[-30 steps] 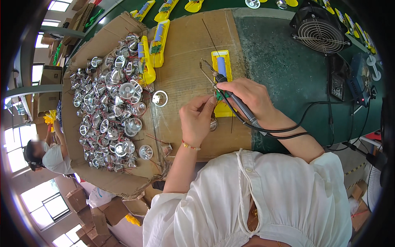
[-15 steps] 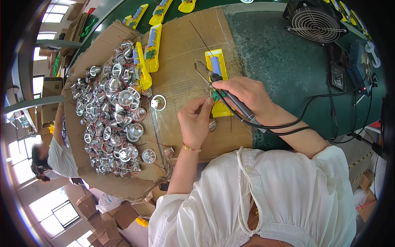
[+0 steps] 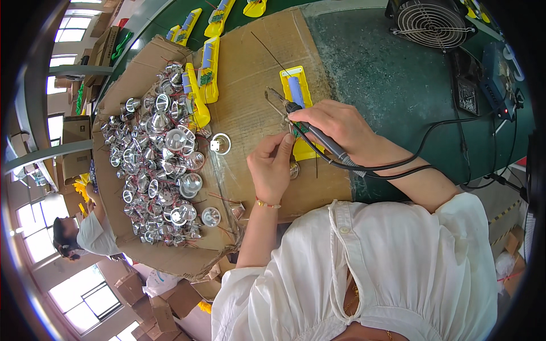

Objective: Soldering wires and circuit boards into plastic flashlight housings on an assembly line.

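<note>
My right hand is closed around the dark handle of a soldering iron. The iron slants across a yellow plastic housing, its front end with a bent metal guide pointing up and left. Inside the housing lie a blue cylindrical battery cell and a small green circuit board. My left hand pinches at the board's left edge; what sits between thumb and finger is too small to make out. A silver reflector cup lies beside the housing, partly hidden by my left hand.
A cardboard box full of wired reflector cups stands at left. More yellow housings line the far left. A fan and a blue soldering station stand at far right. The iron's black cable crosses my right forearm.
The whole view has shifted slightly. Both hands keep their grips at the circuit board, and the iron is almost where it was. A person at far left has moved an arm.
</note>
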Demonstrator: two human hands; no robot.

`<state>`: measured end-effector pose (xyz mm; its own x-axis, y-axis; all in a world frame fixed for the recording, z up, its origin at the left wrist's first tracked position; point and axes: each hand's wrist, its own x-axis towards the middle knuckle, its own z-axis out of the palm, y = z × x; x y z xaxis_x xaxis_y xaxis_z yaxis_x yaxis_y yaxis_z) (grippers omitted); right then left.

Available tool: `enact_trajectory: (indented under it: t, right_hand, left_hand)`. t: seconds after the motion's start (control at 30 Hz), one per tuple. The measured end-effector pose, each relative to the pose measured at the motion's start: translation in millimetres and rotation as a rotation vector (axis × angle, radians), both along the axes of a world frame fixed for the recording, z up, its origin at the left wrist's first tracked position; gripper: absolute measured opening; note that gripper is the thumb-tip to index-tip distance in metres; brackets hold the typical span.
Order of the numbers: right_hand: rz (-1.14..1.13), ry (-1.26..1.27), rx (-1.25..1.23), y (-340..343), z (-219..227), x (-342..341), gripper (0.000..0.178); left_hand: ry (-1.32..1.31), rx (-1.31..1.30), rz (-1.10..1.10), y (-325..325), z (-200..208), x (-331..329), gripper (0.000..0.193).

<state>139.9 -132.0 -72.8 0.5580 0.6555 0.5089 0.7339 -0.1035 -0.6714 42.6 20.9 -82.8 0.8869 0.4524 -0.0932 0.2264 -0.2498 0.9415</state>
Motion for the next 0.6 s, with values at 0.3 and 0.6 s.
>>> enact_trajectory:
  t: [0.3,0.6]
  right_hand:
    - [0.005,0.067,-0.002,1,-5,1,0.035]
    - [-0.070,-0.039,0.054,6,-12,-8,0.038]
  left_hand:
    - [-0.006,-0.016,0.001,2,-3,-1,0.013]
    - [-0.053,0.110,-0.108,1,-3,-7,0.013]
